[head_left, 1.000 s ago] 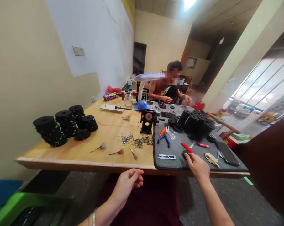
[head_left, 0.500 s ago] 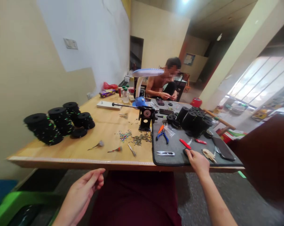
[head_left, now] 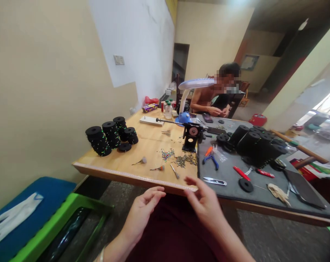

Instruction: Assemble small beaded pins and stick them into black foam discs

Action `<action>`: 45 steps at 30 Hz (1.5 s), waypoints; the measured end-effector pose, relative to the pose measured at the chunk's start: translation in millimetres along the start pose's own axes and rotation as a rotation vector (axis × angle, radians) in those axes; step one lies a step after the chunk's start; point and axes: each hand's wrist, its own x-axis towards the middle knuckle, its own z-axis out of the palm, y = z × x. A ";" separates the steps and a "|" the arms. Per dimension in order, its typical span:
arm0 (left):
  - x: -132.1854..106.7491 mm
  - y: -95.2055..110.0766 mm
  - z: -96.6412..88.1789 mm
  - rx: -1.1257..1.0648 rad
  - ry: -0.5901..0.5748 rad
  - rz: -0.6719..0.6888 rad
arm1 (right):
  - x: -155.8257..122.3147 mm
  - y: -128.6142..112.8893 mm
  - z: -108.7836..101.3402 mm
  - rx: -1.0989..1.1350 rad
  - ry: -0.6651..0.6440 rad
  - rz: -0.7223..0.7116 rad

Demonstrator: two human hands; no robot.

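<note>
Just off the front edge of the wooden table (head_left: pixel 121 177), my left hand (head_left: pixel 141 211) has its thumb and fingertips pressed together. Whatever it pinches, if anything, is too small to make out. Opposite it, my right hand (head_left: pixel 204 203) is open, thumb and fingers apart around bare air. A black foam spool (head_left: pixel 246 185) lies flat on the grey mat (head_left: pixel 230 193), apart from both hands. Thread snips (head_left: pixel 215 181) are near my right hand. Beyond the hands lie a small brush-like tool (head_left: pixel 175 172), two feathery pieces and a scatter of small metal parts (head_left: pixel 185 160).
Stacked black spools (head_left: pixel 99 142) stand at left, more black spools (head_left: pixel 252 142) at right. A black winding device (head_left: pixel 192 136) and blue lamp (head_left: pixel 184 117) occupy the middle. Pliers (head_left: pixel 211 160) lie on the mat. A co-worker (head_left: pixel 205 100) sits across. A green stool (head_left: pixel 80 203) stands left.
My right hand has let go of the black spool on the mat and come left towards my left hand, its fingers opening. My view has swung left.
</note>
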 end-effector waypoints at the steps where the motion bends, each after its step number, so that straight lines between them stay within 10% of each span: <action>1: -0.9 -0.4 4.4 -0.006 -0.023 0.040 | 1.4 -8.5 16.6 0.145 -0.084 0.017; 10: 3.6 -17.6 8.0 0.078 -0.050 0.133 | -8.0 1.4 71.0 0.691 -0.344 0.274; 19: 18.7 -6.5 11.9 0.225 -0.118 0.251 | -23.6 27.7 57.4 0.444 -0.211 0.281; 28: 99.6 6.2 -8.4 0.956 -0.010 0.556 | -30.3 47.7 55.3 0.770 0.008 0.514; 34: 114.6 -1.9 -4.8 0.858 -0.063 0.416 | -31.7 50.4 57.5 0.809 0.053 0.518; 40: 51.1 -25.4 8.0 0.022 -0.320 -0.168 | -33.8 51.6 61.6 0.808 0.017 0.533; 45: 13.3 -53.1 23.1 -0.250 -0.346 -0.428 | -35.7 52.8 64.6 0.802 -0.028 0.572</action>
